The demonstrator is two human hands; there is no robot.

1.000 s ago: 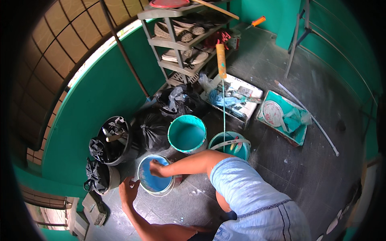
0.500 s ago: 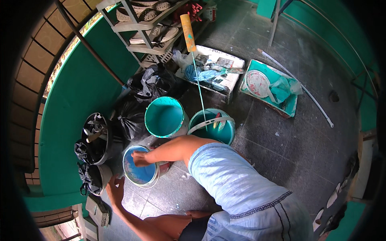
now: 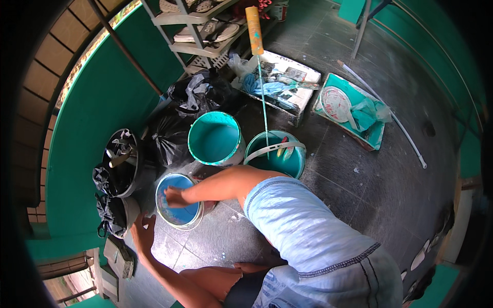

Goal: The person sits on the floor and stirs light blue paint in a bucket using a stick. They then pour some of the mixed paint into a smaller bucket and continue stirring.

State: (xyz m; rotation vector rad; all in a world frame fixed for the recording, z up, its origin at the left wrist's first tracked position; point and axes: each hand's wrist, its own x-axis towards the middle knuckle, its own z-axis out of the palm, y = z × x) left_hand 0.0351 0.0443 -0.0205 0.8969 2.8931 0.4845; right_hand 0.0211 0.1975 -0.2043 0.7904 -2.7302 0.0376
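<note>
My right hand (image 3: 176,197) reaches over the rim into a small white bucket with a blue inside (image 3: 184,213). Its fingers are curled together and point down; whatever they hold, if anything, is hidden. Left of that bucket, my left hand (image 3: 144,229) is raised with thumb and fingers apart, holding nothing. It is beside a small pail lined with a black bag (image 3: 131,213); I cannot tell if it touches it. Behind my right forearm stand a bucket of teal paint (image 3: 211,146) and a teal-stained bucket (image 3: 300,165) with a long-handled paint roller (image 3: 254,38) leaning out of it.
Black plastic bags (image 3: 172,141) and a dark bin (image 3: 128,177) stand along the green wall at left. Farther back are a paint-smeared white tray (image 3: 308,77), a teal tray (image 3: 375,141), a white pole (image 3: 405,136) and a shoe rack (image 3: 208,50).
The view has shifted a little, so the scene sits differently. My right hand has moved slightly toward the middle of the blue bucket. My left hand stays beside the bag-lined pail.
</note>
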